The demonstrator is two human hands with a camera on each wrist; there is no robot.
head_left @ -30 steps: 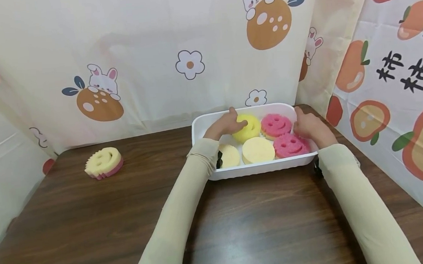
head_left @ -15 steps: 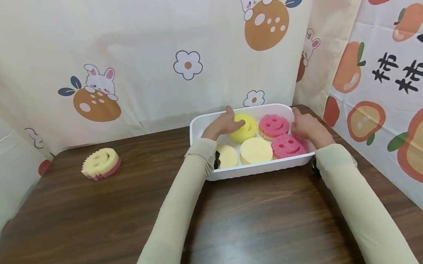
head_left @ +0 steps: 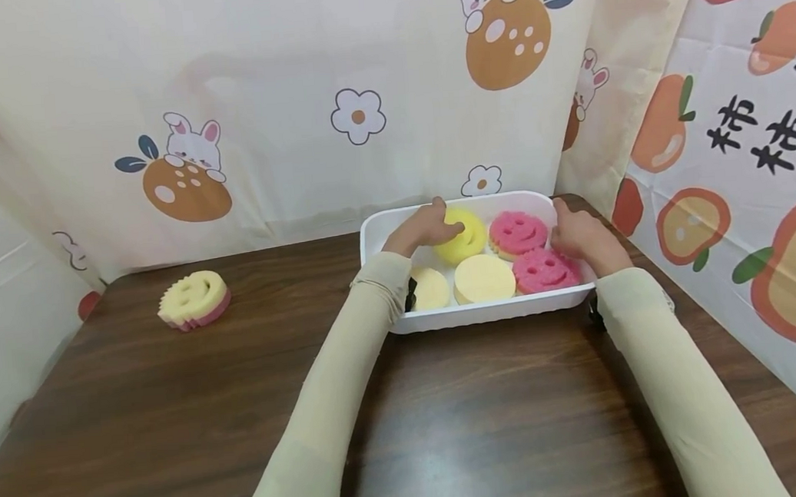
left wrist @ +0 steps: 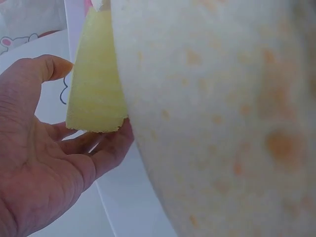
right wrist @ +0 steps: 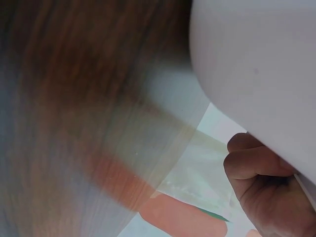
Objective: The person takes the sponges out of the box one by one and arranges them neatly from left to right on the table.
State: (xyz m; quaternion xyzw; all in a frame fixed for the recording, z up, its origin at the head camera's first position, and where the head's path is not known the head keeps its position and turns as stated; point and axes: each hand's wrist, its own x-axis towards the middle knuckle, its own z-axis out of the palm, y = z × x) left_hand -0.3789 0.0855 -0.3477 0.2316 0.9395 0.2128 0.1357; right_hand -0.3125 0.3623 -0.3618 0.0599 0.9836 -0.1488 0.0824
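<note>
A white tray point(head_left: 486, 315) stands against the back curtain, holding several round sponges. My left hand point(head_left: 424, 229) reaches in over its left end and grips a bright yellow smiley sponge point(head_left: 470, 247). In the left wrist view, the thumb meets one side of the yellow sponge point(left wrist: 96, 81) while curled fingers touch its lower edge. My right hand point(head_left: 580, 234) holds the tray's right end; in the right wrist view its fingers are curled at the tray wall point(right wrist: 256, 54). Some fingertips are hidden behind the tray and sponge.
Inside the tray lie pink sponges point(head_left: 518, 232) at the right and cream sponges point(head_left: 485, 279) in front. Another cream-and-pink smiley sponge point(head_left: 195, 299) lies on the dark wooden table point(head_left: 174, 418) at the left. Printed curtains point(head_left: 279, 133) border the back and right.
The head view shifts slightly. The yellow sponge has moved a little toward the back left under my left hand. My right hand keeps its place at the tray's end.
</note>
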